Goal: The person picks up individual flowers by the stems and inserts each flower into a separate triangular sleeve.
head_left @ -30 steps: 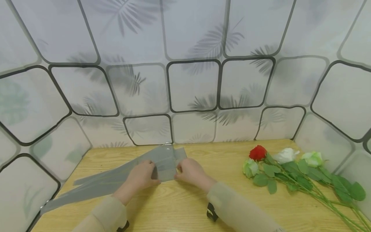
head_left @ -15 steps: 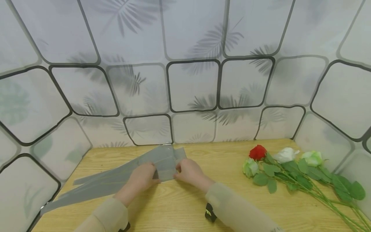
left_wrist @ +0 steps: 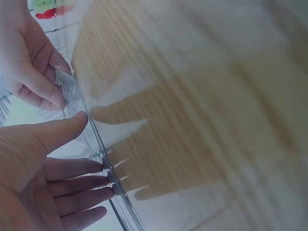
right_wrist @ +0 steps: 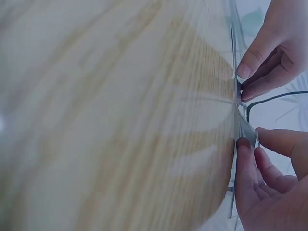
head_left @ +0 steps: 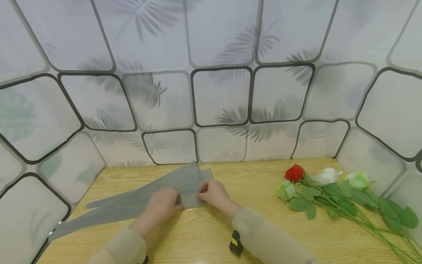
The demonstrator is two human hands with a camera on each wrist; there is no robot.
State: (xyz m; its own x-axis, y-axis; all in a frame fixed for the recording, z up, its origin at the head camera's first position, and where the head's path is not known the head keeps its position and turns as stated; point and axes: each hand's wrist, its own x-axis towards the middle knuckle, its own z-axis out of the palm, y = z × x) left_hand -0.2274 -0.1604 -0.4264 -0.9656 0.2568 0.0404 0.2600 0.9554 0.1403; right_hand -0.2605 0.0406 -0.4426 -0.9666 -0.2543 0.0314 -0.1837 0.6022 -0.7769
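Grey translucent plastic flower sleeves (head_left: 132, 198), tapering toward the left, lie in a stack on the wooden table. My left hand (head_left: 165, 203) rests on the wide end of the stack. In the left wrist view, the fingers of my left hand (left_wrist: 53, 178) are extended, with their tips touching the plastic. At the right edge of the stack, my right hand (head_left: 214, 193) pinches the film. The right wrist view shows a lifted bit of clear film (right_wrist: 247, 126) between thumb and forefinger of my right hand (right_wrist: 274, 178). The layers under my palms are hidden.
On the right of the table (head_left: 257, 220) lie several long-stemmed flowers: a red rose (head_left: 294, 173), a white rose (head_left: 327, 176) and pale green roses (head_left: 357, 180), with leafy stems pointing to the front right. A patterned curtain wall (head_left: 221, 97) encloses the back and sides.
My right hand has shifted slightly left along the sleeve edge, still pinching. The left hand has slid slightly toward the front right. The view has tilted a little.
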